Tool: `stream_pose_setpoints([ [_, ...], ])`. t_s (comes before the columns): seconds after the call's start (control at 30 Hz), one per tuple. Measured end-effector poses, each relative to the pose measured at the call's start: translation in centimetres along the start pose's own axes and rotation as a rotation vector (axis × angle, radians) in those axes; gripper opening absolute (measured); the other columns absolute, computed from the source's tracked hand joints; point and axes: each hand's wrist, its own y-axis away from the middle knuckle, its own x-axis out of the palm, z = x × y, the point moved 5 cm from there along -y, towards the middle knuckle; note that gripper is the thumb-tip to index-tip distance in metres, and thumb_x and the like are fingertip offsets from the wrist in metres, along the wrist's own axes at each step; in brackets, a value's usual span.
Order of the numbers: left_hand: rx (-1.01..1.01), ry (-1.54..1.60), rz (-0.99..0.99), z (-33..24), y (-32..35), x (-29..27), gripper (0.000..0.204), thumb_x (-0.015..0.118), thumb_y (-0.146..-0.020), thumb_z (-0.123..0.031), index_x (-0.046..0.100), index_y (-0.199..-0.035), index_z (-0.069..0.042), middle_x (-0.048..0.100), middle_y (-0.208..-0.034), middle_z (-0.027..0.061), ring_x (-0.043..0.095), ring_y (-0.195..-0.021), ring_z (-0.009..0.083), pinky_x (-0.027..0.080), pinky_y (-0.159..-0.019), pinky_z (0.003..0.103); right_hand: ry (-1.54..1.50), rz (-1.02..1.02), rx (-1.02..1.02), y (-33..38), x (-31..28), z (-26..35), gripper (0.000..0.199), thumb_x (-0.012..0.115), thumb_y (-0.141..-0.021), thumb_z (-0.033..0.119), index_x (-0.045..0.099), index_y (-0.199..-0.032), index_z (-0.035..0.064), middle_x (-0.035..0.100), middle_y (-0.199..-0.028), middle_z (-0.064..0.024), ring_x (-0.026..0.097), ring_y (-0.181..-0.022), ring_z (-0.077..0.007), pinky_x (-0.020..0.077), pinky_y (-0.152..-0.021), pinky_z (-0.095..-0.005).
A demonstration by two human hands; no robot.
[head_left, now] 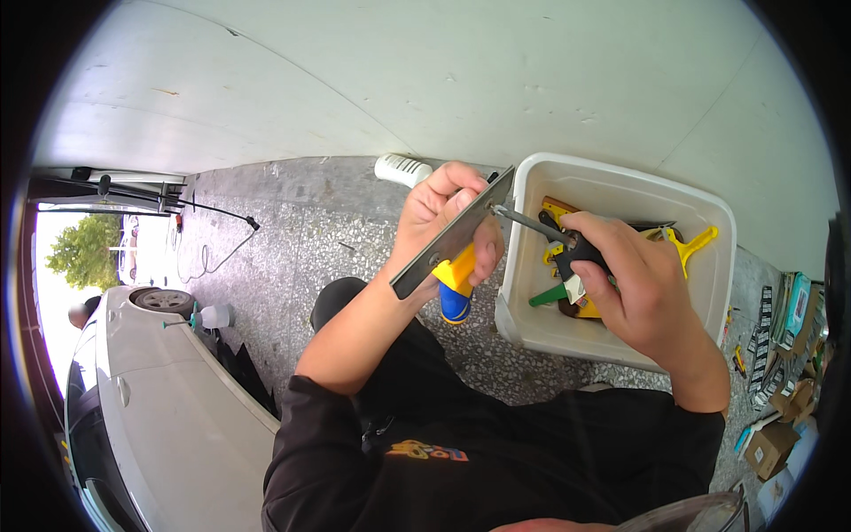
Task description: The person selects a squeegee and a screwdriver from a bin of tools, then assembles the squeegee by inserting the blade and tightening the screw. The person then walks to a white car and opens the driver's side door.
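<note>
My left hand (443,222) grips a scraper with a yellow and blue handle (455,288) and a wide grey metal blade (456,235) held slanted in front of me. My right hand (634,288) holds a screwdriver with a black handle (581,251). Its metal shaft (527,222) points left and the tip touches the blade near its upper end. Both hands are above the left rim of a white plastic tub (612,177) that holds several yellow and green tools.
A white car (177,408) with a spray bottle (208,316) on it stands at the lower left. Speckled grey floor lies below, with a black cable (222,213) and a white ribbed object (403,168) by the wall. Boxes and packets (780,355) crowd the right.
</note>
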Motion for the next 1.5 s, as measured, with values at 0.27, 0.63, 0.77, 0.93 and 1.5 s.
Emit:
stream_pose_setpoints([
  [0.27, 0.021, -0.036, -0.019, -0.1, 0.2, 0.2, 0.018, 0.046, -0.098, -0.023, 0.049, -0.106, -0.007, 0.058, -0.057, 0.0146, 0.049, -0.04, 0.0177, 0.039, -0.037, 0.027, -0.001, -0.011, 0.01, 0.1, 0.0, -0.1, 0.032, 0.064, -0.081, 0.01, 0.055, -0.112, 0.004, 0.055, -0.073, -0.0076, 0.056, -0.059, -0.0229, 0.0426, -0.049, -0.0328],
  [0.63, 0.088, -0.326, -0.111, -1.6, 0.5, 0.6, 0.01, 0.055, -0.093, -0.009, 0.051, -0.098, -0.001, 0.064, -0.068, 0.0148, 0.065, -0.057, 0.0179, 0.053, -0.05, 0.027, 0.005, -0.015, 0.028, 0.5, 0.1, 0.0, 0.031, 0.063, -0.083, 0.012, 0.056, -0.112, 0.0042, 0.054, -0.071, -0.009, 0.055, -0.057, -0.0232, 0.0418, -0.049, -0.0329],
  [0.77, 0.072, -0.318, -0.031, -1.8, 0.6, 0.7, 0.01, 0.057, -0.091, -0.005, 0.052, -0.097, 0.001, 0.065, -0.071, 0.0135, 0.066, -0.062, 0.0179, 0.054, -0.054, 0.027, -0.352, 0.042, 0.136, 0.7, 1.1, -2.1, 0.031, 0.062, -0.087, 0.023, 0.057, -0.109, 0.0027, 0.053, -0.067, -0.005, 0.052, -0.054, -0.0167, 0.0398, -0.048, -0.0289],
  [0.93, -0.033, -0.41, 0.139, -1.2, 0.8, 1.4, 0.009, 0.058, -0.09, -0.002, 0.052, -0.097, 0.002, 0.066, -0.077, 0.0112, 0.066, -0.07, 0.0137, 0.052, -0.061, 0.024, -1.222, 0.796, 0.557, 3.0, 5.2, -3.7, 0.039, 0.051, -0.094, 0.042, 0.059, -0.096, 0.004, 0.048, -0.066, 0.0042, 0.046, -0.055, -0.0074, 0.0377, -0.05, -0.0253],
  [1.5, -0.147, -0.182, -0.38, 1.9, 0.5, 0.0, 0.013, 0.052, -0.096, -0.02, 0.051, -0.1, -0.008, 0.064, -0.07, 0.0111, 0.061, -0.055, 0.0149, 0.048, -0.047, 0.025, 0.231, -0.123, 0.041, 0.4, 2.8, -4.4, 0.028, 0.073, -0.073, 0.019, 0.055, -0.091, 0.0076, 0.054, -0.07, -0.0057, 0.057, -0.06, -0.0241, 0.0426, -0.048, -0.0317],
])
